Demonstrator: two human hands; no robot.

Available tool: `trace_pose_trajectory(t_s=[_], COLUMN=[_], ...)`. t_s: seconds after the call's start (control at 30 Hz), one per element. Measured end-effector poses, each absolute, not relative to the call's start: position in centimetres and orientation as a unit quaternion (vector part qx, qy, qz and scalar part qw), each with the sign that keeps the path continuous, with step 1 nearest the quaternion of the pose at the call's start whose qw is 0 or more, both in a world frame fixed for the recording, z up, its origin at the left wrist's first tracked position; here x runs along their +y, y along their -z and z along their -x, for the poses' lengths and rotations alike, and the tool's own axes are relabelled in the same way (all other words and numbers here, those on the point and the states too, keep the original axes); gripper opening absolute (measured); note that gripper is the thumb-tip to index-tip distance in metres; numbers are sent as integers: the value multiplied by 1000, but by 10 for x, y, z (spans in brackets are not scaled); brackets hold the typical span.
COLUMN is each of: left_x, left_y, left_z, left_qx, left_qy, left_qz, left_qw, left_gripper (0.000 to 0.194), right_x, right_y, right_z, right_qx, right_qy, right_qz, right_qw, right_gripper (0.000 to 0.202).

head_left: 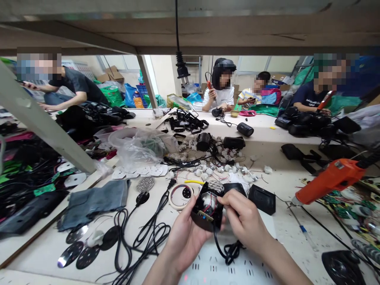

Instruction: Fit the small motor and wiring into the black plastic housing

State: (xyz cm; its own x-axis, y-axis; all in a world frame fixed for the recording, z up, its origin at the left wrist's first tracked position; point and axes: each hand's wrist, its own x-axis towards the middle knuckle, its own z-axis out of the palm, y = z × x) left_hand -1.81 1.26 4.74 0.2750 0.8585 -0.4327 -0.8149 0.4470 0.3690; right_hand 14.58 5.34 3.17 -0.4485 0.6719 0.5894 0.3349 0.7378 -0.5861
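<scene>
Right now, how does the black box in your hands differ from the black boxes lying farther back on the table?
The black box in hand is open, showing wires and a silvery part inside; the boxes farther back look closed. The held one sits tilted between the left hand and right hand, while the others lie flat on the table, untouched. A black cord hangs from the held one. Both kinds are small, dark and plastic-looking.
</scene>
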Motion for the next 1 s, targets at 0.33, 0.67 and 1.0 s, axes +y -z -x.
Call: trace_pose_trajectory(t_s=[0.33,0.67,1.0], left_x=[8,9,30], left_y=[-39,-37,-45], left_z=[16,21,40], left_qx=[282,273,228], left_qy=[-532,-530,-566], left_qz=[-27,-17,51], left_qw=[798,802,791], left_gripper=[44,44,62], right_x=[54,56,85], right_y=[-34,-27,-50], right_z=[-143,-133,-112], right_qx=[-839,-832,-868], right_qy=[-180,-177,-133], right_qz=[308,314,297], right_qw=[411,422,375], right_gripper=[26,26,35])
